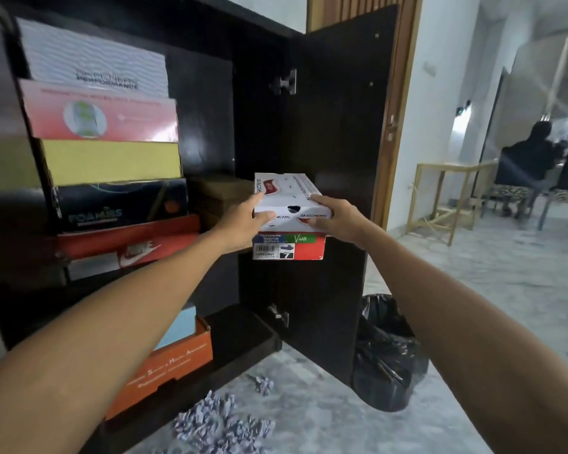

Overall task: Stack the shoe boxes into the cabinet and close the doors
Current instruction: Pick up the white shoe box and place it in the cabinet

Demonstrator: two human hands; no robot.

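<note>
Grip: left hand [253, 216] and right hand [333, 217] clamp white shoe box [289, 196]; long axis points into cabinet [263, 126], left of door [338, 158].

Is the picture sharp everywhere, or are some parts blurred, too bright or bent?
Head view: the white shoe box in both hands is sharp; the stacked boxes on the left are blurred, the room at right is overexposed, and the wide lens bends the cabinet door.

The brown box [222, 191] is half hidden behind the left hand [243, 221]. Print on the top white box [92, 60] is blurred. The orange box [164, 368] is partly covered by the arm.
</note>
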